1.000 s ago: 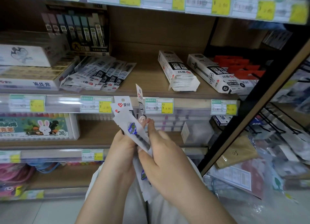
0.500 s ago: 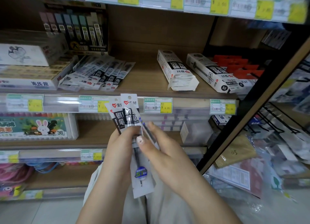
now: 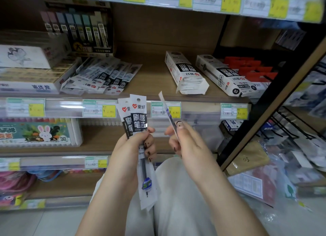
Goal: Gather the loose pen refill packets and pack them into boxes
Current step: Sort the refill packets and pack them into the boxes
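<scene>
My left hand [image 3: 135, 147] grips two white-and-black pen refill packets [image 3: 138, 119], held upright in front of the shelf. My right hand [image 3: 185, 142] pinches a single packet [image 3: 166, 110] seen edge-on and tilted left, apart from the other two. A pile of loose refill packets [image 3: 100, 76] lies on the upper wooden shelf at the left. To the right lie two white refill boxes: one open-ended with packets showing [image 3: 185, 73], and a second one [image 3: 227, 76] beside it.
Red packets [image 3: 250, 69] lie behind the right box. A dark display box of leads [image 3: 77, 30] stands at the back left. White boxes [image 3: 26, 73] are stacked far left. A crayon set [image 3: 38, 131] sits on the lower shelf. Bagged goods [image 3: 282, 165] crowd the right.
My hands have drawn apart. The right hand pulled one packet away from the bunch and turned it edge-on; the left hand keeps the other two upright.
</scene>
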### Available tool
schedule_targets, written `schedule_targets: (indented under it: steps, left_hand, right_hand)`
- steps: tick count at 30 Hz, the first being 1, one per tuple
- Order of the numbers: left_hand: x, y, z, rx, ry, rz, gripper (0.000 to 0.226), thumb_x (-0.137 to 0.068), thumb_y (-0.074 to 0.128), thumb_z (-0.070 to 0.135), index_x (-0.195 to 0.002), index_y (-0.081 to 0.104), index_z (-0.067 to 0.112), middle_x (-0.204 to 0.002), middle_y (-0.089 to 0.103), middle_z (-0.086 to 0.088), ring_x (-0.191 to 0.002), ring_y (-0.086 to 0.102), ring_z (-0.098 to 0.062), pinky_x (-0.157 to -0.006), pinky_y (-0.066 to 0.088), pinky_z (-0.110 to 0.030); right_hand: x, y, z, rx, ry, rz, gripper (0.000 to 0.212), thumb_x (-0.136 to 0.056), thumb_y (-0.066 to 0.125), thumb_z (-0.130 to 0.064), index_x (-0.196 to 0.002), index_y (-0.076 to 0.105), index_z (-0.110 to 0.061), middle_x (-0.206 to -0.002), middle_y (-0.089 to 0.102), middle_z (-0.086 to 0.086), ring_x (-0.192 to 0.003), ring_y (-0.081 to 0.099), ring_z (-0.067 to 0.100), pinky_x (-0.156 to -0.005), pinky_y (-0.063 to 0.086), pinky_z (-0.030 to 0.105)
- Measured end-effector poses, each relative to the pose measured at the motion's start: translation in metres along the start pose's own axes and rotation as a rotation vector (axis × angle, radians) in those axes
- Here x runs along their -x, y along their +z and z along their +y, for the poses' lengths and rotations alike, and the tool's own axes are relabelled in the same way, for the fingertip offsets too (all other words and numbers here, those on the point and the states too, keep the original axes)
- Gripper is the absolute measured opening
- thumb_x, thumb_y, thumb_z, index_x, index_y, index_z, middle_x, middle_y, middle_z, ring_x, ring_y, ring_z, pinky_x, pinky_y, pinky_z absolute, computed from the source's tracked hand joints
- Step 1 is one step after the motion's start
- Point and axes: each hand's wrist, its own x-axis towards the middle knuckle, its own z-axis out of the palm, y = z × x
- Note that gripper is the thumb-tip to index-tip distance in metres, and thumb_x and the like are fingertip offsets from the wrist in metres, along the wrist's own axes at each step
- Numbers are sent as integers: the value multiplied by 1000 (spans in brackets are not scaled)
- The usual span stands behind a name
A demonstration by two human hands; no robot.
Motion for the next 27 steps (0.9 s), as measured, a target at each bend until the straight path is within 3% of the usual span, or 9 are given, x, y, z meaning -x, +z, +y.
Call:
schedule_targets:
  steps: [4,7,11,14,17,18,20,24,27]
  left_hand:
    - [3,1,2,5,-96,-61,34,-92,45,11,-59,53,15,-53,31,1,-41,26,-10,-40,23,-18]
    - [6,2,3,-22,-104,-77,19,-71,65,14,-54,57,15,-52,42,-5,-40,36,-15,-42,31,-20]
    - [7,1,4,24,-234,-155,23,-67,64,34,-55,63,14,-54,58,-4,-48,56,-14,-55,46,-23]
    - [-4,8,2,-75,-178,-271,21,-78,56,18,-62,69,18,-66,65,1,-58,63,-5,-61,51,-18]
    - [-9,-4,-4,-192,-158,-292,19,-88,57,9,-76,59,23,-74,68,15,-65,63,9,-75,49,-16]
    - [-5,-5,-3,-186,-161,-347,6,-81,69,14,-76,65,17,-77,71,9,-70,65,1,-77,52,-22]
    - [5,-10,0,-121,-192,-461,25,-53,84,19,-75,73,15,-78,71,-5,-73,67,-13,-72,54,-25]
    - [-2,-10,-1,-221,-156,-374,19,-61,67,4,-71,76,17,-77,72,-4,-70,69,-12,-62,54,-21]
    - [-11,-5,0,-308,-118,-303,19,-62,74,0,-70,77,16,-75,73,-3,-69,68,-10,-59,53,-19]
  right_hand:
    - [-6,-11,0,197,-247,74,14,-81,34,-19,-73,46,-21,-53,43,-9,-52,39,7,-56,34,24]
    - [-16,-21,-6,330,-337,-53,22,-70,37,-7,-85,50,-18,-42,39,-4,-43,34,11,-48,28,30]
    - [-25,-27,-15,660,-490,-152,40,-65,36,-14,-103,39,-25,-53,48,-1,-49,45,24,-49,40,36]
    - [-29,-24,-21,865,-716,-123,54,-64,41,-20,-118,40,-21,-74,56,-1,-57,54,30,-49,37,27]
    - [-33,-17,-23,993,-878,-153,69,-60,36,-28,-128,34,-16,-95,64,5,-58,59,33,-47,43,28]
    - [-36,-17,-24,1010,-908,-167,73,-58,34,-30,-130,31,-17,-97,63,6,-57,59,32,-46,45,29]
    - [-41,-16,-24,1011,-958,-144,77,-56,35,-28,-132,32,-14,-92,61,5,-54,56,28,-45,38,27]
    - [-54,-15,-17,996,-979,56,61,-66,37,-13,-127,36,-8,-85,57,9,-72,52,29,-71,38,37]
    - [-59,-17,-9,879,-898,286,54,-72,41,-4,-126,41,-6,-109,57,16,-105,48,31,-102,31,43]
